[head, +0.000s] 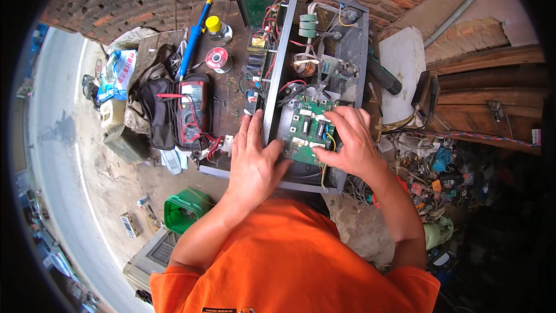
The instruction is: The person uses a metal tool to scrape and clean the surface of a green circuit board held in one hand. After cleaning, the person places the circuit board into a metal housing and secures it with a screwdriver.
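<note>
A green circuit board (pixel 309 127) with white blocks and black parts lies tilted in the right bay of an opened metal equipment chassis (pixel 364 52). My right hand (pixel 347 141) grips its right side, thumb near the lower corner and fingers higher up. My left hand (pixel 257 156) straddles the chassis's metal divider rail (pixel 280 63); its fingers extend past the rail on the left, and the thumb is close to the board's left edge. Yellow and green wires (pixel 332 141) hang by the board's right side. Above it sit a copper-wound coil (pixel 305 66) and green ring cores (pixel 308 26).
Left on the wooden bench are a digital multimeter (pixel 191 111) in a black case, a solder spool (pixel 218 59), a yellow-capped jar (pixel 219 32) and a blue desoldering pump (pixel 191 43). A green bucket (pixel 184 211) stands below. Scrap parts (pixel 438 178) lie heaped at right, beside a brick wall.
</note>
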A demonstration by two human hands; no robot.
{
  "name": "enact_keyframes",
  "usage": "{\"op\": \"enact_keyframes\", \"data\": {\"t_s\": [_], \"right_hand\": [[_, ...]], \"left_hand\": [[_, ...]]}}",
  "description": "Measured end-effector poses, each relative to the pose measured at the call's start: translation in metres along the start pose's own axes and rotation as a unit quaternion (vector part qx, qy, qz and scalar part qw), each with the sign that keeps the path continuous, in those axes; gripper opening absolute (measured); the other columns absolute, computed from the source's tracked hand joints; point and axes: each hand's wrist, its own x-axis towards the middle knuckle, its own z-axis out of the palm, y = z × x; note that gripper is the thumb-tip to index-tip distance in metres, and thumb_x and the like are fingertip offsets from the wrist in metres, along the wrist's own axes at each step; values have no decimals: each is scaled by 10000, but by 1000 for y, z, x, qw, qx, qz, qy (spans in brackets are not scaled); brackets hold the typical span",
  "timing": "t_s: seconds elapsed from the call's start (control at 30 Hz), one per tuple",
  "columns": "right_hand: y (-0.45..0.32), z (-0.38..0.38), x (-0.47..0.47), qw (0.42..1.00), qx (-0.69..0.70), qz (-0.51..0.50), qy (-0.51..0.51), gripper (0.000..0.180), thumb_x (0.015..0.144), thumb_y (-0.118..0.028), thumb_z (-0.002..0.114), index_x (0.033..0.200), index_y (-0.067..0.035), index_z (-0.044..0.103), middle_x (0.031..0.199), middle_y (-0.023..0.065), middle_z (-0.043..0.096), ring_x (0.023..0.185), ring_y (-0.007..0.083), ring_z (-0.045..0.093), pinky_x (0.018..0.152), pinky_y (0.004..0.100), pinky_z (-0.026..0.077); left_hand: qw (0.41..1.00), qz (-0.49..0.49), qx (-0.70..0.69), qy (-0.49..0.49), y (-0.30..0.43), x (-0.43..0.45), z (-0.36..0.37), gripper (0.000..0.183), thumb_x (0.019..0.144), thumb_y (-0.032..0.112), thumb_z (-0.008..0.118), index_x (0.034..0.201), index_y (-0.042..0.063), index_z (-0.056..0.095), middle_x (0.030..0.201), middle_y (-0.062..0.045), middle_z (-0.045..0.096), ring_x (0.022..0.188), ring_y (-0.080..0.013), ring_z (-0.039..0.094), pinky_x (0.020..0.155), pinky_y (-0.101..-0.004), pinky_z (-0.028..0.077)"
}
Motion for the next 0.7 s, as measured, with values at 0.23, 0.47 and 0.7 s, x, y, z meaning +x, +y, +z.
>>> {"op": "enact_keyframes", "data": {"t_s": [0.23, 0.47, 0.7], "right_hand": [[2, 2, 6, 1000, 13, 3, -21, 680, 672, -254, 858, 1225, 23, 576, 1167, 141, 550, 1075, 327, 539, 986, 447, 380], [0, -3, 10, 998, 14, 22, -56, 672, 705, -249, 846, 1248, 23, 561, 1184, 148, 551, 1105, 335, 541, 986, 450, 381], [-1, -1, 10, 997, 9, 35, -69, 722, 669, -249, 874, 1259, 31, 567, 1190, 156, 553, 1068, 352, 536, 990, 449, 387]], "left_hand": [[999, -12, -43, 16, -2, 6, 3, 460, 664, 148, 873, 1068, 77, 666, 1491, -305, 374, 1368, -494, 397, 1084, -550, 387], [999, -26, -42, 15, -4, 13, 4, 484, 613, 132, 893, 1041, 86, 671, 1504, -257, 393, 1328, -479, 423, 1076, -548, 405], [999, -30, -40, -3, -5, 16, 3, 506, 598, 134, 900, 1046, 88, 670, 1514, -248, 390, 1306, -469, 423, 1065, -545, 415]]}}
